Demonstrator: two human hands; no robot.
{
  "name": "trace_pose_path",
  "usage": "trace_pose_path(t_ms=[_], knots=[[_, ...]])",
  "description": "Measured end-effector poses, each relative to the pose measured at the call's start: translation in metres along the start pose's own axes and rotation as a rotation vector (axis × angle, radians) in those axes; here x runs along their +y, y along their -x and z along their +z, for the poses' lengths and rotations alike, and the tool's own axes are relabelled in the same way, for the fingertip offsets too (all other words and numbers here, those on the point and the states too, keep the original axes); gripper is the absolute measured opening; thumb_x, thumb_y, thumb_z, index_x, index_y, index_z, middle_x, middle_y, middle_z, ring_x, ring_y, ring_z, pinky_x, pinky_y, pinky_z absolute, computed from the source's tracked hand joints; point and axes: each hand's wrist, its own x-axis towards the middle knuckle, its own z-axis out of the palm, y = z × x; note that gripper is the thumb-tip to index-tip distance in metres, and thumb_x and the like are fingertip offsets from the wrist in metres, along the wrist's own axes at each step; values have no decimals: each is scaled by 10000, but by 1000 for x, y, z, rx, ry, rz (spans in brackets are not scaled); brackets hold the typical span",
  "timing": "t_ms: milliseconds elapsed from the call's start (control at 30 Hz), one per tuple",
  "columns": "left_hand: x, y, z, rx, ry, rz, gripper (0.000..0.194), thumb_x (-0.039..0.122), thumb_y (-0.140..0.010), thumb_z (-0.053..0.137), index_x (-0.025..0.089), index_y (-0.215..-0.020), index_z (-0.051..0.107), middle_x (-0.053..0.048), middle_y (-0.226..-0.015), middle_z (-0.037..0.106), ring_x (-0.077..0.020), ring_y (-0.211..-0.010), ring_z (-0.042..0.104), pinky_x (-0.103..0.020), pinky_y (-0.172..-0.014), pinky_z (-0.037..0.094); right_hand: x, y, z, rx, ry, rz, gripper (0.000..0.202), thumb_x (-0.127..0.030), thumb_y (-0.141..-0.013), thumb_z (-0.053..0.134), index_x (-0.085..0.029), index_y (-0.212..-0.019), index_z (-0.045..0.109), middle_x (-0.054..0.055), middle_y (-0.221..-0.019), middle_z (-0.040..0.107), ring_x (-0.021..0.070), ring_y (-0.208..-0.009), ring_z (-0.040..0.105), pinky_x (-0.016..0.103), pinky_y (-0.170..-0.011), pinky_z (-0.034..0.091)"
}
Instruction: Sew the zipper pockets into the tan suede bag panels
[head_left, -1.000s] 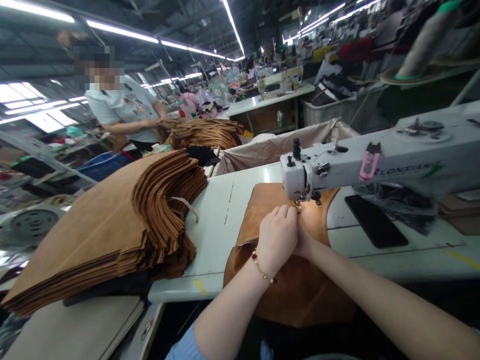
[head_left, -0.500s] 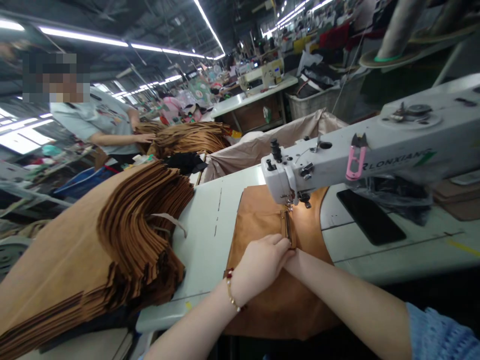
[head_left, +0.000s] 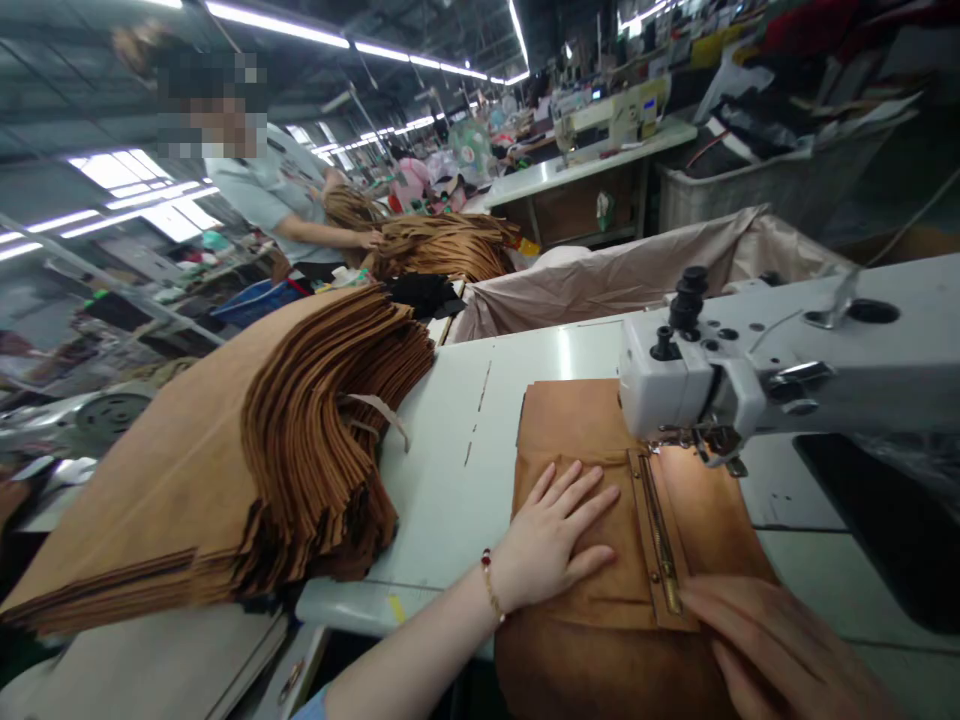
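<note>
A brown leather-like piece (head_left: 577, 415) lies on the pale sewing table, partly beneath the head of a white sewing machine (head_left: 667, 375). Set into it is a metal zipper (head_left: 660, 535) that runs from near the needle area toward me. My left hand (head_left: 551, 545) rests flat on the piece, left of the zipper, fingers spread. Beside the zipper's near end is my right hand (head_left: 772, 640), blurred by motion; its fingertips are close to the zipper pull, and whether they grip anything cannot be made out.
A thick stack of brown pieces (head_left: 300, 430) stands to the left. A black phone (head_left: 885, 530) lies at the right. Beyond the table are a fabric-lined bin (head_left: 585, 290) and a person (head_left: 277, 200) handling more brown pieces.
My left hand has moved off the zipper's near end and spread flat on the piece. My right hand has come out from beneath it to the right. The view has shifted closer.
</note>
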Motion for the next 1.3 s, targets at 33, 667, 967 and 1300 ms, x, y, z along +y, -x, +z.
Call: trace_pose_path(t_ms=[33,667,967,1300], knots=[[-3,1,-1,2,-3,-21,696,580,-1005,460,310,-1605,233,-35,-1674,258,-240,-1568,191,-487,-1286,187,9,-6,-3,-19,61,-26,573,-223,-878,535,-284,-1447,527,18,-1310,691,231,-1107,701,346,-860,616],[11,66,4,60,238,135,390,327,-1046,480,241,-1422,541,-68,-1458,588,-157,-1403,508,-385,-1239,356,15,-19,4,-220,-56,-32,398,-223,-994,492,-303,-1358,632,-6,-1427,613,216,-1350,539,415,-1129,470],[3,61,14,129,176,97,369,390,-1022,539,176,-1315,605,-96,-1407,613,-187,-1338,564,-382,-1159,452,12,-17,10,-201,145,-17,366,-356,-1028,474,-201,-1313,645,51,-1394,641,242,-1283,598,412,-1069,504],[7,67,17,85,-106,57,368,166,-1056,399,151,-1396,540,-117,-1463,562,-216,-1353,551,-380,-1137,466,1,-22,12,-136,259,-28,373,-398,-1036,446,-176,-1234,671,63,-1270,705,213,-1140,666,327,-921,526]])
